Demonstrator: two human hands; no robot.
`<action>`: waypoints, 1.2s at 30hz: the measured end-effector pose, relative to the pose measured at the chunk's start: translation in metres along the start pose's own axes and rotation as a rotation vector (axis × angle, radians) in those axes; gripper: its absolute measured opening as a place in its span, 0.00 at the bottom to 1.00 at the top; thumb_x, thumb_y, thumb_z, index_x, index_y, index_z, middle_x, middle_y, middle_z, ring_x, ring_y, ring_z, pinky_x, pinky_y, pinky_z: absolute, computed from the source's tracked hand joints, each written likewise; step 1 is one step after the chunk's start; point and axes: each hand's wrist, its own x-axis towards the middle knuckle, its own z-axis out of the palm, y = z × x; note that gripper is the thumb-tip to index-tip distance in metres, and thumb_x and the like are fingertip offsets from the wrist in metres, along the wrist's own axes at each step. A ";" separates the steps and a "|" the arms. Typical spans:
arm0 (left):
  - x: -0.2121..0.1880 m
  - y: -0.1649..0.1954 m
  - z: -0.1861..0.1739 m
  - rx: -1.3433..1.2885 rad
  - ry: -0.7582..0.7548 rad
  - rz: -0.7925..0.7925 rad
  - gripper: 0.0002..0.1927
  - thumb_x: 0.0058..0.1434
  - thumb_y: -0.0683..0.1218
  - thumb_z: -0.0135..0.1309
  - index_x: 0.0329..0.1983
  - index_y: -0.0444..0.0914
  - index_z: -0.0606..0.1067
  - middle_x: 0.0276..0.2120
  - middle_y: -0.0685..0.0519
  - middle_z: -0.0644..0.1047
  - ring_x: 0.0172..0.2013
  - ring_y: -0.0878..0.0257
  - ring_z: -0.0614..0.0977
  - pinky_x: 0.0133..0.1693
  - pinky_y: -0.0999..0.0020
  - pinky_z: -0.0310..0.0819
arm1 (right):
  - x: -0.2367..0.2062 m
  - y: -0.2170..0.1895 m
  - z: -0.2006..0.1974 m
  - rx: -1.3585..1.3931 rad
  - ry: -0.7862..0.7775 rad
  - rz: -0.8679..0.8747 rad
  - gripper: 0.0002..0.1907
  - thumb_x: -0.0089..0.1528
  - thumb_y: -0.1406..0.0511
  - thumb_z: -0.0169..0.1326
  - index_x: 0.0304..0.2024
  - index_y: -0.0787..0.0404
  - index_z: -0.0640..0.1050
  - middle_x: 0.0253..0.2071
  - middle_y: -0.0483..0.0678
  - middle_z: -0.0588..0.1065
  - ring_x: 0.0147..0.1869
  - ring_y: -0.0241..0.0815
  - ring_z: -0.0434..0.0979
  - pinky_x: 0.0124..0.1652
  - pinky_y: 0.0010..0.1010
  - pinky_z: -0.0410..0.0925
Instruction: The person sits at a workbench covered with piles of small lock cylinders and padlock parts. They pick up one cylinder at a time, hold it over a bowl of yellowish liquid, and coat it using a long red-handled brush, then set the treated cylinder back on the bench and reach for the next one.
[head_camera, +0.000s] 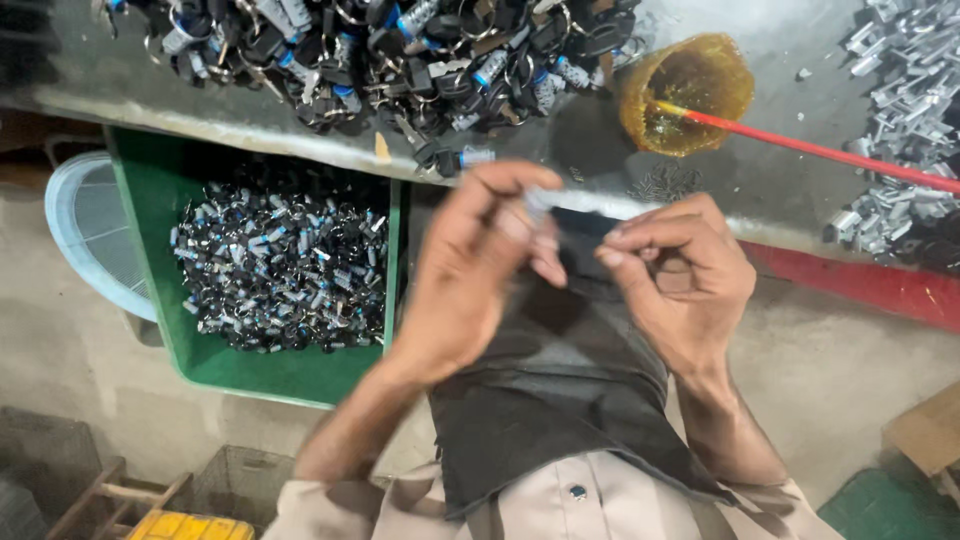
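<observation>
Bench: grey worktop (760, 180), key-ring heap (400, 60), amber cup (685, 90)
Left hand (480, 270): pinching small silver part (537, 205)
Right hand (680, 280): curled shut, contents unclear
Below: green crate (150, 200)

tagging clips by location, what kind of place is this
Probably a small assembly workshop: a heap of black key-ring parts on a metal bench, a green bin full of the same pieces, and a pile of small metal clips.

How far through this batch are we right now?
Done: the green crate below the bench holds a heap of small black-and-silver pieces. In hand: the left hand pinches one small piece, too blurred to identify; the right hand is beside it. Left: the keyring pile and the silver parts on the bench.
</observation>
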 end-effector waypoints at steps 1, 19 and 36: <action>-0.002 -0.012 0.007 -0.208 -0.012 -0.137 0.17 0.75 0.46 0.50 0.64 0.36 0.66 0.40 0.54 0.73 0.40 0.69 0.74 0.47 0.70 0.74 | 0.002 -0.002 0.002 0.090 -0.008 0.013 0.09 0.62 0.78 0.64 0.41 0.65 0.78 0.43 0.48 0.76 0.45 0.34 0.76 0.42 0.20 0.68; -0.014 -0.048 0.009 -0.304 0.046 -0.192 0.14 0.76 0.47 0.51 0.60 0.38 0.69 0.40 0.55 0.71 0.36 0.70 0.71 0.37 0.74 0.71 | -0.004 -0.007 0.014 0.096 0.026 0.085 0.08 0.64 0.77 0.67 0.39 0.67 0.79 0.42 0.50 0.77 0.42 0.30 0.73 0.44 0.19 0.68; -0.012 -0.044 0.001 -0.245 -0.053 -0.272 0.16 0.77 0.46 0.52 0.60 0.28 0.72 0.40 0.54 0.76 0.37 0.69 0.73 0.37 0.74 0.69 | -0.005 0.009 0.008 0.854 -0.066 0.373 0.25 0.60 0.77 0.66 0.54 0.61 0.68 0.43 0.44 0.68 0.46 0.36 0.75 0.47 0.28 0.74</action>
